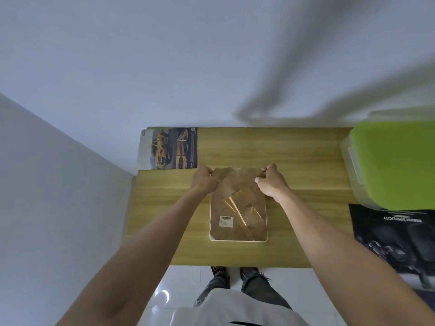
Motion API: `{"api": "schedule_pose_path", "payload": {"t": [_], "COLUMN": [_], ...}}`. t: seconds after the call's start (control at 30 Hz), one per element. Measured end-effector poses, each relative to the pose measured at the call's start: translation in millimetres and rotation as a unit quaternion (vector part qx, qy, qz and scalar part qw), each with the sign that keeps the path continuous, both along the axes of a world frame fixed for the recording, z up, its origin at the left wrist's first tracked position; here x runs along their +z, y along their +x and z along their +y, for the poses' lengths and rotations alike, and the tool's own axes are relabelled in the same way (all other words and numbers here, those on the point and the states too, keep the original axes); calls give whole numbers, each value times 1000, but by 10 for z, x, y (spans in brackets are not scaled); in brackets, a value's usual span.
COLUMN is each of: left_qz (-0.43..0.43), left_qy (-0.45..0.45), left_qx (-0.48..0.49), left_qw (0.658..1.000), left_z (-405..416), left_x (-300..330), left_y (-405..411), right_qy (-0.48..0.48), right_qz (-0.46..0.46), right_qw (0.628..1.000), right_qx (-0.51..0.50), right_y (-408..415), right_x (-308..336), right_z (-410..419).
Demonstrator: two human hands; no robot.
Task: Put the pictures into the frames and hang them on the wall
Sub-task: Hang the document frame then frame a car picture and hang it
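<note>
A white-rimmed picture frame [237, 240] lies face down in the middle of the wooden table [294, 161], its brown backing showing a small barcode label [226, 220]. A clear plastic wrap [237, 182] covers it, creased and glinting. My left hand [204, 181] pinches the wrap's far left corner. My right hand [271, 182] pinches its far right corner. Both lift the wrap's far edge off the frame. A picture of a yellow car [167, 148] lies at the table's far left corner. A dark poster [395, 236] with white lettering lies at the right edge.
A clear plastic bin with a green lid [395, 163] stands at the far right of the table. White walls rise behind and to the left. My legs and shoes [235, 276] stand on glossy white floor tiles at the table's near edge.
</note>
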State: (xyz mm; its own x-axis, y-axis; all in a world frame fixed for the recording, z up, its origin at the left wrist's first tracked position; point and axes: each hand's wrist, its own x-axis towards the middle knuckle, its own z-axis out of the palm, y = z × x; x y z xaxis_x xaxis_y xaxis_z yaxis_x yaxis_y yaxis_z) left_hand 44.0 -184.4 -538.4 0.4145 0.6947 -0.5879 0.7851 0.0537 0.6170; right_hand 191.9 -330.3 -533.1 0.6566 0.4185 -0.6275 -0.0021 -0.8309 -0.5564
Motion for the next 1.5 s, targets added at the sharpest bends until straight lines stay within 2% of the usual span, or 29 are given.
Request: {"api": "schedule_pose_path", "payload": {"t": [0.2,0.37,0.57,0.67,0.77,0.87,0.93,1.1,1.2,1.33,1.4,1.5], "left_qz": [-47,-58,-83,-94,-102,-97,-104,-115,-137,-165,-155,-135], "left_qy": [-58,-59,-93,-94,-115,-121,-109,-71,-82,-97,-52,11], "left_qx": [54,60,89,99,83,9,-4,67,84,98,75,-77], "left_qw": [996,995,988,986,985,988,989,989,984,977,984,988], "left_z": [50,57,60,57,45,9,-39,-143,-165,-162,-187,-360], "left_x": [13,15,-30,-60,-40,-12,-14,-43,13,126,193,373], "left_y": [-132,-193,-242,-258,-294,-354,-400,-479,-505,-432,-336,-165], "right_qy": [45,88,65,52,22,10,9,41,53,106,120,107], "right_qz": [0,28,31,-13,-65,-79,-80,-85,-87,-46,-31,-52], "right_qw": [998,995,996,998,997,997,997,993,992,991,991,991], "right_qx": [-41,-47,-51,-30,-20,-3,2,-69,-78,-74,-59,-56], "right_y": [-75,-166,-298,-410,-509,-557,-561,-549,-546,-499,-450,-309], "right_x": [-11,31,-15,-3,55,51,69,71,56,131,196,259], "right_z": [-96,-156,-338,-388,-371,-351,-342,-398,-451,-505,-554,-695]}}
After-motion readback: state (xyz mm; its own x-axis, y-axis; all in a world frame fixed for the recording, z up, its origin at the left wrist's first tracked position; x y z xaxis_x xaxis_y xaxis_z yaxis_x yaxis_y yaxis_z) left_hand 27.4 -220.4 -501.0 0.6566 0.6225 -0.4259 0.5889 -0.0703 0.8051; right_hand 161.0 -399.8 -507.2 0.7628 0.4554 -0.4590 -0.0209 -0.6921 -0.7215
